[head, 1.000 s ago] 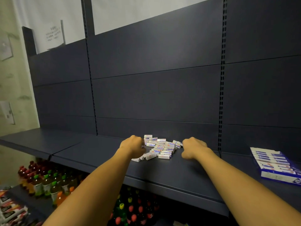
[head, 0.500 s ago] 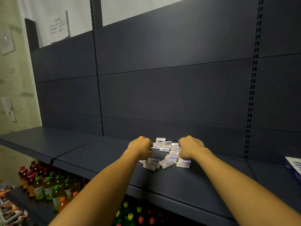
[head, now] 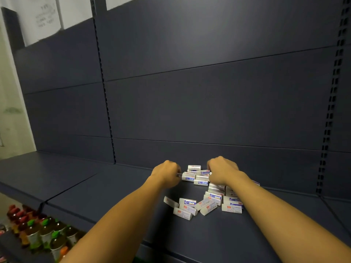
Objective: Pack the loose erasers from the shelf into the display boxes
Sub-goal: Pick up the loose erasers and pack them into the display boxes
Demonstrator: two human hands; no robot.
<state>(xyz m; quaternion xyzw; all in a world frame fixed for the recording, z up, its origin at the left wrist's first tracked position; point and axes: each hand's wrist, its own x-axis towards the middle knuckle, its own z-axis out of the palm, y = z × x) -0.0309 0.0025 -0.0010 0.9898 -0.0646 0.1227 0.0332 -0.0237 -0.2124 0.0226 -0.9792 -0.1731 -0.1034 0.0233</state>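
Note:
A pile of loose erasers (head: 204,203), white with blue-and-red sleeves, lies on the dark blue shelf (head: 106,188); several more erasers (head: 197,177) sit further back between my hands. My left hand (head: 167,173) is curled at the left edge of the back group, fingertips on an eraser whose end shows beside them. My right hand (head: 222,172) is curled over the right side of the same group, its fingers hidden under the knuckles. No display box is in view.
The shelf's back panel (head: 209,103) rises right behind the erasers, with slotted uprights (head: 330,111) at left and right. Bottled drinks (head: 43,232) stand on a lower shelf at bottom left.
My hands have closed in from both sides of the pile and now meet at its back. The pile has spread toward the shelf front. The view swung left, so the display boxes dropped out.

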